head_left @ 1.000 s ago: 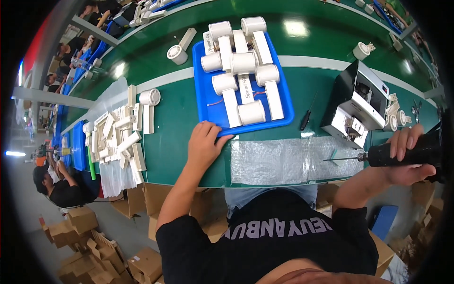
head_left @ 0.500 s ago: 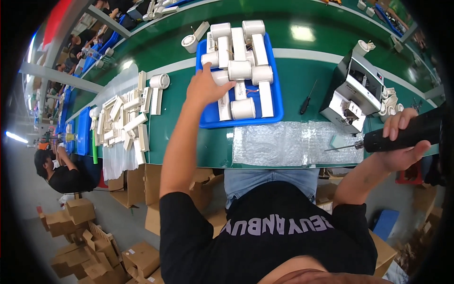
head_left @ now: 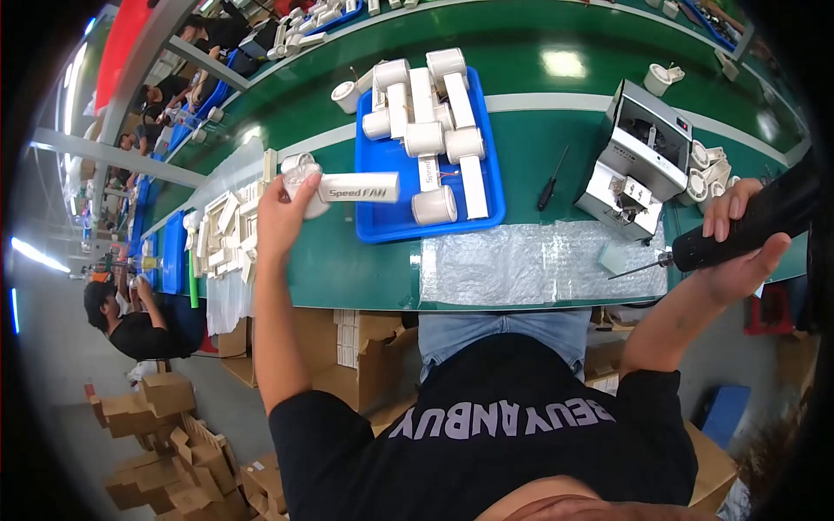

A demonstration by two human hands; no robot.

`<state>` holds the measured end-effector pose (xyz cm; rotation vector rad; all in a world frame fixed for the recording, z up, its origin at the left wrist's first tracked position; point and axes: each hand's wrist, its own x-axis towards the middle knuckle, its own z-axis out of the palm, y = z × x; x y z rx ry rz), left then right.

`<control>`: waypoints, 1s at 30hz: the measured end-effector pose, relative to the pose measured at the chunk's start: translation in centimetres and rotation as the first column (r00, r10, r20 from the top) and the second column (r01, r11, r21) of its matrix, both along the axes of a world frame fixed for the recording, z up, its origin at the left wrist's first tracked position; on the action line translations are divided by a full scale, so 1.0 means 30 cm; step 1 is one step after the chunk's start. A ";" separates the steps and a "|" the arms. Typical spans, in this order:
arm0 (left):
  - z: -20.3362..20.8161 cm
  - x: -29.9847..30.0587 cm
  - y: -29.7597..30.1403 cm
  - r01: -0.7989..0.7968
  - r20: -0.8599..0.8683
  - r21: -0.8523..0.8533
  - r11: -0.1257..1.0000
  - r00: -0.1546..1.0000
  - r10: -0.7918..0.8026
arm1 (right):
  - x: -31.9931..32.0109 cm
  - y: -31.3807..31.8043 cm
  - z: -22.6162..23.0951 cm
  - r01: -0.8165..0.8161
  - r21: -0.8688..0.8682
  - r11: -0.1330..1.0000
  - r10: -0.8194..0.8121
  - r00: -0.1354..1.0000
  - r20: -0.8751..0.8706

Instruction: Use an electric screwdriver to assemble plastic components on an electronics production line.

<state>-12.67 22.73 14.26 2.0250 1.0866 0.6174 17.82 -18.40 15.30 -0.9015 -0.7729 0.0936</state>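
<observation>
My left hand (head_left: 280,213) is closed around the round head of a white handheld fan (head_left: 358,187), raised at the left of the blue tray (head_left: 382,229). The fan's flat handle points right and overlaps the tray's edge. Several more white fans (head_left: 424,139) lie in that tray, with a bare blue patch at its left. At the right, my right hand (head_left: 737,280) grips a black electric screwdriver (head_left: 695,250). Its thin bit points left, over the bubble wrap (head_left: 504,265), and I see no screw on it.
A pile of white plastic parts (head_left: 228,227) lies on a clear sheet at the left. To the right stand a grey-and-black machine (head_left: 643,156) and a loose screwdriver (head_left: 552,180). More white fan parts (head_left: 708,174) sit beyond the machine. A co-worker (head_left: 130,317) sits far left.
My left hand has lifted a fan out of the blue tray and carried it left. The right hand still holds the electric screwdriver in nearly the same place.
</observation>
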 end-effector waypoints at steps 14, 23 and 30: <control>-0.141 0.430 -0.679 0.683 0.662 -0.728 -0.052 0.681 -0.313 | -0.147 0.166 0.075 -0.114 -0.185 0.976 0.144 0.978 0.154; -0.071 0.424 -0.748 0.891 0.745 -0.428 0.153 0.444 -0.499 | -0.193 0.119 0.089 0.077 -0.247 0.966 -0.064 0.996 0.059; -0.182 0.462 -0.822 0.612 0.595 -0.168 0.773 0.688 -0.416 | -0.211 0.172 0.011 0.085 -0.240 0.967 -0.064 0.993 0.096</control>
